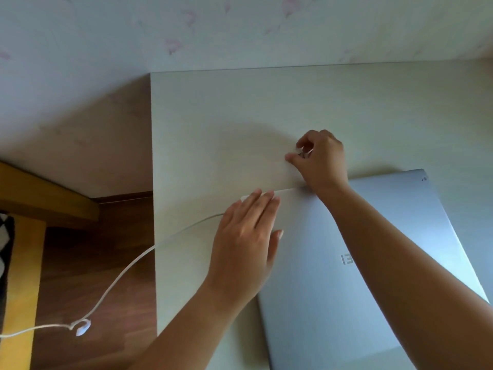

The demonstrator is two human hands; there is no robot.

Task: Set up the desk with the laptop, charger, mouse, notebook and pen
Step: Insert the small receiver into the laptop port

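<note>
- My left hand lies flat on the far left corner of the closed silver-grey laptop, fingers straight and pressed together, thumb out to the right on the lid.
- My right hand reaches past the laptop's far edge and hovers over or rests on the desk just beyond it; I cannot tell which. Thumb and forefinger pinch a small pale object, with the other fingers curled in. It is too small and too hidden for me to say what it is.
- The laptop lies lid down on the pale, off-white desk top, turned at a slant, with its near part running off the bottom of the view. Some lettering shows on the lid beside my right forearm.
- A thin white charger cable comes out from under my left hand at the laptop's left side, crosses the desk's left edge and hangs down in a curve over the brown wooden floor.
- Low on the left the cable has a knot with a small white clip or tie, then runs out of view at the left edge.
- Yellow wooden furniture stands at the far left, well apart from the desk.
- The wall behind the desk has pale wallpaper with faint pink shapes.
</note>
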